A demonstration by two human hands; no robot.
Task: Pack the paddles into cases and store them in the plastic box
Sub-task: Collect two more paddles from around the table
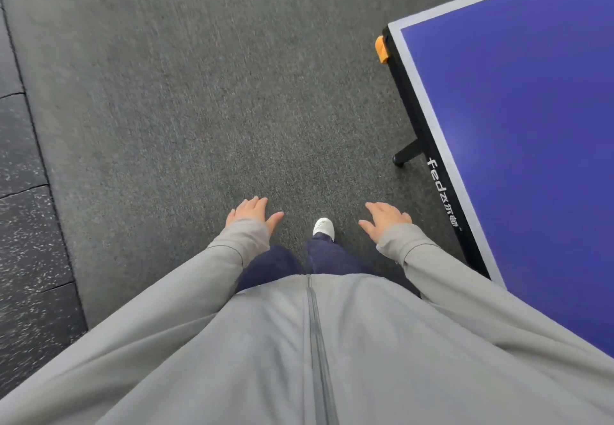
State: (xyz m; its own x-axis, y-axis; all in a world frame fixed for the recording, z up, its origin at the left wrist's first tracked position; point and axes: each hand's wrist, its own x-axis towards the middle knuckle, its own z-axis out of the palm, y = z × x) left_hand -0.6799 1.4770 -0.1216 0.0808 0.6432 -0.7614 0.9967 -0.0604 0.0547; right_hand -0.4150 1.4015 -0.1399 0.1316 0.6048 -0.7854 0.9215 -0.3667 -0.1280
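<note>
Paddles, cases and the plastic box are all out of frame, so where they lie cannot be told, as a person in a grey zip jacket [299, 358] stands on grey carpet [199, 109] with a blue table-tennis table [531, 125] at three o'clock. Left hand [252, 212], at nine o'clock from a white shoe [324, 227], and right hand [385, 220], at three o'clock from it, hover with fingers spread and relaxed, holding nothing. Judged from this view, no packing shows as done, and finding, casing and boxing the paddles all appear left.
</note>
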